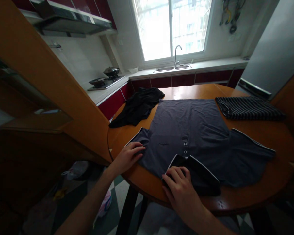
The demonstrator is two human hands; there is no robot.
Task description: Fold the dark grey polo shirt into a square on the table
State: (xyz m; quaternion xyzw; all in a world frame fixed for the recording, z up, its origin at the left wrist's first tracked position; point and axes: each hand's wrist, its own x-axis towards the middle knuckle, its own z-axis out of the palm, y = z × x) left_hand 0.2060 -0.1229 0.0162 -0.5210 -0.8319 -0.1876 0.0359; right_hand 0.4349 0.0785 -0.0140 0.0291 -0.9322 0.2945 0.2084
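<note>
A grey polo shirt [193, 124] lies spread front side up on the round wooden table, its hem toward the window and its black, white-edged collar [203, 173] toward me. Three pale buttons run down the placket. My left hand [129, 155] rests on the sleeve at the left, fingers stretched out over the cloth. At the left part of the collar, my right hand [180, 184] has its fingers bent over the fabric and its thumb low at the edge, closed on it. Wrinkles cross the shirt's middle and the right sleeve.
A crumpled black garment [143, 102] lies at the table's [186, 93] back left. A folded striped garment [250, 107] lies at the back right. Beyond stand a counter with a sink [172, 68], a stove with pans [111, 71] and a fridge [271, 49]. Bags [77, 169] sit on the floor.
</note>
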